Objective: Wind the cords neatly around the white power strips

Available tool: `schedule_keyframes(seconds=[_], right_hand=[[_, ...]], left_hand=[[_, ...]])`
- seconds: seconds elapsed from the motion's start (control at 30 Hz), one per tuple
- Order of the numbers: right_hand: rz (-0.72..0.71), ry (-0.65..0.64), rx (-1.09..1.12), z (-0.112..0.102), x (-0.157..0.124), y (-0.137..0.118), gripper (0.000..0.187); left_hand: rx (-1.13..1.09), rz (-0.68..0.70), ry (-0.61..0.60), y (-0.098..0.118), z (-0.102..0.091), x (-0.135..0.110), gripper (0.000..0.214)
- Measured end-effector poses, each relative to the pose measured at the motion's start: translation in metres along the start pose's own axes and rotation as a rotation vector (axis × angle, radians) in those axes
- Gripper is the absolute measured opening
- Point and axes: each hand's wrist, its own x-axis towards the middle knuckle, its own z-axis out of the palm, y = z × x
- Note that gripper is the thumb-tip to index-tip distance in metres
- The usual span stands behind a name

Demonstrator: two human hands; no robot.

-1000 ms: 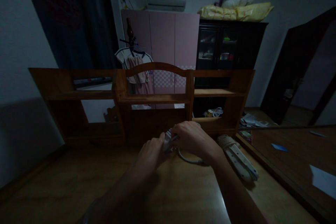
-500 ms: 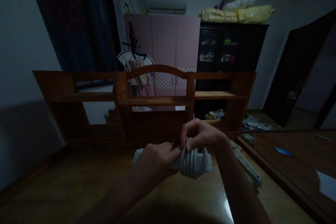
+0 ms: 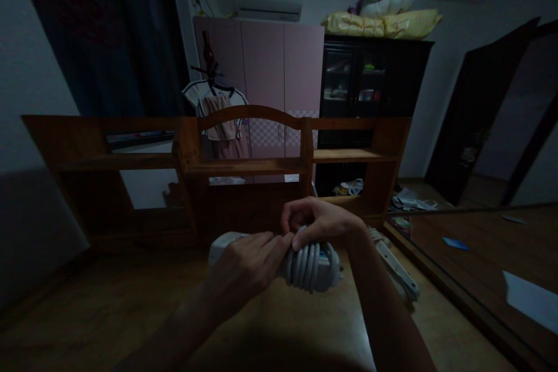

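Note:
A white power strip (image 3: 221, 245) is held up over the wooden tabletop, lying crosswise in front of me. My left hand (image 3: 251, 260) is wrapped round its middle, covering much of it. Several turns of grey-white cord (image 3: 305, 270) circle the strip's right end. My right hand (image 3: 320, 220) pinches the cord at the top of these turns with thumb and fingers. The fingertips of both hands meet there, so the exact grip is partly hidden. To the right of my right forearm, a second white power strip (image 3: 397, 272) lies on the tabletop.
A wooden shelf unit (image 3: 248, 167) borders the far edge of the tabletop (image 3: 288, 337). A raised wooden edge (image 3: 440, 276) runs along the right side, with a brown surface beyond it holding a white sheet (image 3: 529, 299) and a blue card (image 3: 454, 243).
The view has turned slightly right, so the scene shifts left. Both hands still hold the strip and cord, and the strip's right end has tilted, showing a bluish patch under the cord.

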Motion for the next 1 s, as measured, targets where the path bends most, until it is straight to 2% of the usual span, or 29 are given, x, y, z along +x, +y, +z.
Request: schedule_keyframes(seconds=[0.13, 0.27, 0.5, 0.7, 0.83, 0.93, 1.0], right_hand=[[-0.006, -0.016, -0.001, -0.002, 0.000, 0.000, 0.041], [-0.037, -0.026, 0.016, -0.007, -0.003, 0.004, 0.036], [0.015, -0.021, 0.001, -0.012, -0.006, 0.007, 0.040], [-0.039, -0.010, 0.063, -0.008, 0.000, 0.012, 0.045], [-0.105, 0.027, 0.106, -0.006, 0.007, 0.018, 0.045], [-0.134, 0.108, 0.048, -0.004, 0.011, 0.019, 0.046], [-0.128, 0.208, -0.049, -0.002, 0.015, 0.018, 0.045]], left_hand=[[0.012, 0.005, 0.012, 0.000, -0.010, -0.001, 0.030], [0.107, 0.101, 0.026, 0.001, -0.013, -0.002, 0.034], [0.078, 0.163, 0.239, 0.002, -0.012, -0.001, 0.037], [0.141, 0.223, 0.247, 0.002, -0.019, -0.005, 0.040], [0.110, 0.183, 0.260, 0.002, -0.026, -0.006, 0.047], [0.053, 0.114, 0.349, -0.002, -0.024, -0.008, 0.055], [-0.011, 0.016, 0.429, -0.006, -0.018, -0.009, 0.062]])
